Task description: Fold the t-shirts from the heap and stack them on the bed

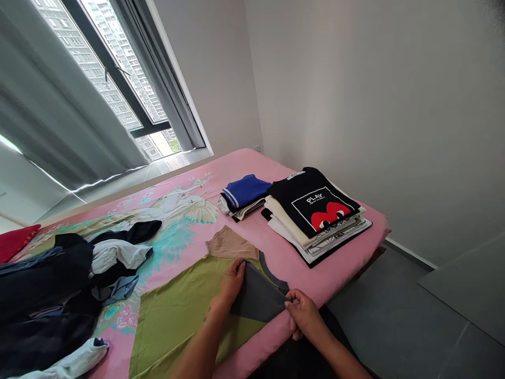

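Note:
A T-shirt in olive green, with tan and dark grey parts, lies spread near the bed's edge. Part of its grey section is folded over toward the middle. My left hand is closed, pinching the fold of grey cloth below the collar. With thumb and fingers, my right hand grips the grey cloth at the shirt's near corner, beside the dark neckband. My left forearm covers some of the green cloth.
Folded shirts, topped by a black one with a red heart print, are stacked at the right. A smaller pile with blue cloth sits behind. Rumpled dark clothes lie left on the pink bedsheet. Walls and a curtained window surround.

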The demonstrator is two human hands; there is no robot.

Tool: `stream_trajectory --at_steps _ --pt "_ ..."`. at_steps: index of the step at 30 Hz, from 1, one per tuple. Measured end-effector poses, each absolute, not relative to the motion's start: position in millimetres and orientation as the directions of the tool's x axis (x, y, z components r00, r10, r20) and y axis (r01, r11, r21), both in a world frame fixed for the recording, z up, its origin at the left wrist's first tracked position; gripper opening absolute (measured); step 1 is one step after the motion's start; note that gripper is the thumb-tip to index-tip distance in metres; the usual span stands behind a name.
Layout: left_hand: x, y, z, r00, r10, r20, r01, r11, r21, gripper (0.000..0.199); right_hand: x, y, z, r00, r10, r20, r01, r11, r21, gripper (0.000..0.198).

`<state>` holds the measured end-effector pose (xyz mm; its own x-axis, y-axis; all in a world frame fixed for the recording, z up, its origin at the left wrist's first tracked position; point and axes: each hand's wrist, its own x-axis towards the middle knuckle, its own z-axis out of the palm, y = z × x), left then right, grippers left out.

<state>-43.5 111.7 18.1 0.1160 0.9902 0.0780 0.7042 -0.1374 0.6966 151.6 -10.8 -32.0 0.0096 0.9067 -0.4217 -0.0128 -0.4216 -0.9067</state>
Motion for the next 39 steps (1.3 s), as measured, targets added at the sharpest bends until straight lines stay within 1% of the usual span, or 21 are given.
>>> stream_trajectory --at_steps 3,8,13,18,22,24,26,28,31,35,39 --pt "-46 114 14 0.103 0.992 0.066 0.673 -0.119 0.73 0.03 152 -11 -35 0.034 0.908 -0.417 -0.004 -0.417 -0.909 0.031" --pt "-49 114 11 0.12 0.992 0.039 0.641 -0.108 0.76 0.032 155 -8 -31 -0.037 0.894 -0.447 -0.046 -0.449 -0.893 0.047" --pt "-50 118 14 0.17 0.985 -0.006 0.662 -0.11 0.741 0.036 153 -10 -32 0.01 0.9 -0.435 -0.081 -0.433 -0.898 0.042" --pt "-61 116 33 0.251 0.96 -0.125 0.744 -0.109 0.659 0.043 151 -11 -32 0.032 0.892 -0.45 -0.075 -0.447 -0.891 0.04" --pt "-77 103 51 0.32 0.926 -0.199 0.823 -0.167 0.543 0.059 151 -11 -28 0.017 0.892 -0.452 -0.063 -0.45 -0.891 0.041" --pt "-83 97 56 0.328 0.921 -0.209 0.858 -0.197 0.475 0.062 152 -12 -25 0.019 0.889 -0.457 -0.06 -0.456 -0.888 0.041" --pt "-89 92 57 0.298 0.932 -0.204 0.894 -0.198 0.402 0.054 152 -12 -22 0.022 0.891 -0.454 -0.056 -0.452 -0.89 0.041" --pt "-95 90 55 0.236 0.953 -0.19 0.927 -0.162 0.338 0.042 151 -13 -19 0.028 0.891 -0.452 -0.051 -0.451 -0.891 0.042" --pt "-103 89 48 0.143 0.975 -0.173 0.954 -0.09 0.285 0.03 151 -13 -18 0.037 0.887 -0.46 -0.044 -0.459 -0.888 0.042" --pt "-103 83 41 0.096 0.99 -0.105 0.962 -0.065 0.264 0.028 151 -13 -20 0.039 0.888 -0.459 -0.043 -0.457 -0.888 0.044" --pt "-81 77 40 0.144 0.989 -0.028 0.956 -0.131 0.263 0.032 150 -13 -21 0.04 0.886 -0.462 -0.039 -0.46 -0.887 0.046"
